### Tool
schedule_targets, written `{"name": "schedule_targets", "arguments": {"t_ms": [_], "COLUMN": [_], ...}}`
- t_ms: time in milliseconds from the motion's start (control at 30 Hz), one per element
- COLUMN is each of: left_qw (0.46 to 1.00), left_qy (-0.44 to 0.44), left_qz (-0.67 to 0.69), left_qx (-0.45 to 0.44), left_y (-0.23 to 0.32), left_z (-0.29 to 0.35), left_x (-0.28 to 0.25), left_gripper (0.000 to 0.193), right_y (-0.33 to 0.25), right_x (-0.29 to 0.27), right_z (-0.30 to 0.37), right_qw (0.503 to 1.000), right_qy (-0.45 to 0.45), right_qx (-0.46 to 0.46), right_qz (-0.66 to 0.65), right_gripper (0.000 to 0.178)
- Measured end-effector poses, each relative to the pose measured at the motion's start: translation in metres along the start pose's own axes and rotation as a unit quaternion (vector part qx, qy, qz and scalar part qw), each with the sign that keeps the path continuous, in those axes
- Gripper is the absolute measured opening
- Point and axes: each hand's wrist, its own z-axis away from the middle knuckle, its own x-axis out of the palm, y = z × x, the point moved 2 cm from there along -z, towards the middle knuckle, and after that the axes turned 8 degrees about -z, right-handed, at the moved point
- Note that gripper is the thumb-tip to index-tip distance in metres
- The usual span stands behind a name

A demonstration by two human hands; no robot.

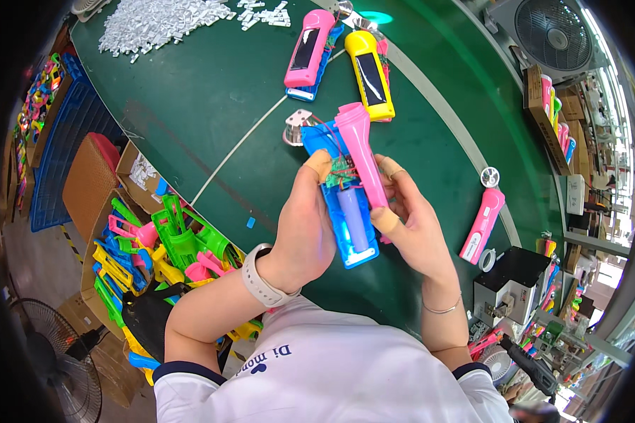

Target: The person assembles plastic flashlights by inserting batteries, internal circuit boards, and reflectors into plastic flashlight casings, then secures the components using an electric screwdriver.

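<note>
My left hand (305,229) is closed around a blue flashlight half-shell (324,194), its thumb on the upper edge near the green circuit board (340,171). A lilac cylindrical battery (353,218) lies in the shell's lower half. My right hand (418,229) grips a pink flashlight half-shell (360,141) that is tilted over the blue one, partly covering the board. Thin wires run between the parts and toward a silver lamp head (296,130) at the blue shell's top end. Finger covers show on some fingertips of both hands.
Beyond my hands lie a pink flashlight (309,53) and a yellow flashlight (368,74) on the green table (212,106). A pile of white pieces (159,28) is at far left. Another pink flashlight (482,225) and a black-topped metal box (508,282) sit right. Coloured plastic parts (180,243) fill a carton lower left.
</note>
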Motion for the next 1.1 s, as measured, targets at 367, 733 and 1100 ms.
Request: {"name": "schedule_targets", "arguments": {"t_ms": [367, 733, 1100], "left_qw": [0.998, 0.996, 0.986], "left_qy": [0.021, 0.029, 0.027], "left_qz": [0.043, 0.041, -0.07], "left_qx": [0.029, 0.08, 0.151], "left_y": [-0.01, -0.012, -0.018], "left_z": [-0.005, -0.004, -0.001], "left_x": [0.005, 0.01, 0.003], "left_gripper": [0.039, 0.025, 0.035], "right_y": [-0.003, 0.007, 0.007], "right_x": [-0.007, 0.003, 0.012], "right_z": [-0.003, 0.01, 0.017], "right_qw": [0.995, 0.978, 0.98], "right_qy": [0.091, 0.088, 0.085], "right_qx": [-0.003, -0.066, -0.107], "right_qz": [-0.031, -0.178, -0.148], "right_gripper": [0.043, 0.041, 0.047]}}
